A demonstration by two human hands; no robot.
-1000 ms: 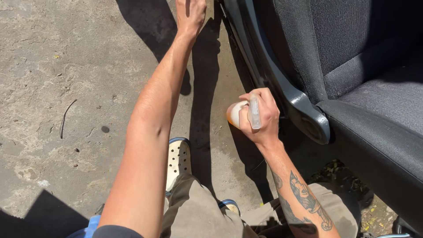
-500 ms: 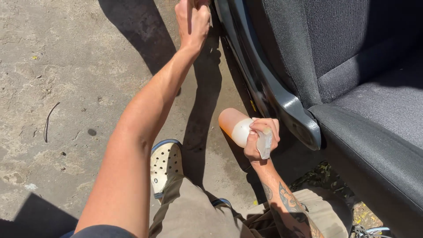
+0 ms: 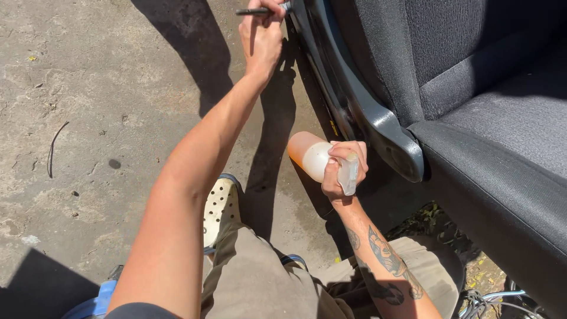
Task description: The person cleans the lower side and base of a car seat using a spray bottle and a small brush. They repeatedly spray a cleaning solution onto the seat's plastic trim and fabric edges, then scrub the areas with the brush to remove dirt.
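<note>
Nearest, at the bottom edge, the person's knees in tan trousers (image 3: 260, 283) fold over a cream perforated clog (image 3: 221, 207) planted on the concrete ground (image 3: 88, 118).

Just beyond the knees, the right hand (image 3: 339, 171) is clamped around the neck of a spray bottle (image 3: 310, 156), a finger curled over its clear trigger head. The bottle lies tilted, its base pointing left, and holds an orange liquid that fills the base end. It hangs in the air, just left of the dark plastic side trim (image 3: 378, 130) of a car seat (image 3: 502, 136), not touching it.

Farther off, at the top edge, the left hand (image 3: 260, 35) is stretched out and closed on a thin dark tool (image 3: 254, 10), whose tip meets the far end of the seat's trim. The two hands are well apart.

The grey fabric seat fills the right side and blocks that way. The left is open sunlit concrete, with a dark twig (image 3: 53, 147) near the left edge.
</note>
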